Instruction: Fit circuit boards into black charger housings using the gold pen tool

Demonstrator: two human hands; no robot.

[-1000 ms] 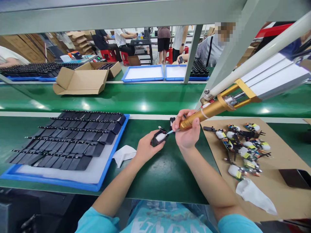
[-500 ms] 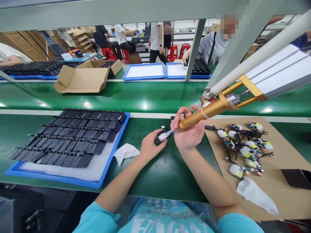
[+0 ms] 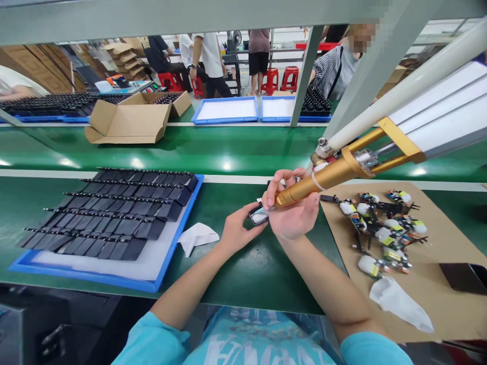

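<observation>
Head view: nearest me, the left hand (image 3: 239, 228) pinches a small black housing (image 3: 260, 217) between thumb and fingers over the green bench (image 3: 266, 279), and the right hand (image 3: 293, 214) has its fingers wrapped round a gold dispenser (image 3: 318, 181), its nozzle aimed there. I'd say something is being applied inside; the next move seems to call for a steady grip and careful guiding of the tip, though I can't tell whether it touches. The housing looks dark-walled and whitish within, its right end hidden behind fingers. Farther off, past a blue tray (image 3: 157, 284) of black pieces, stands an open cardboard box (image 3: 127, 121).
</observation>
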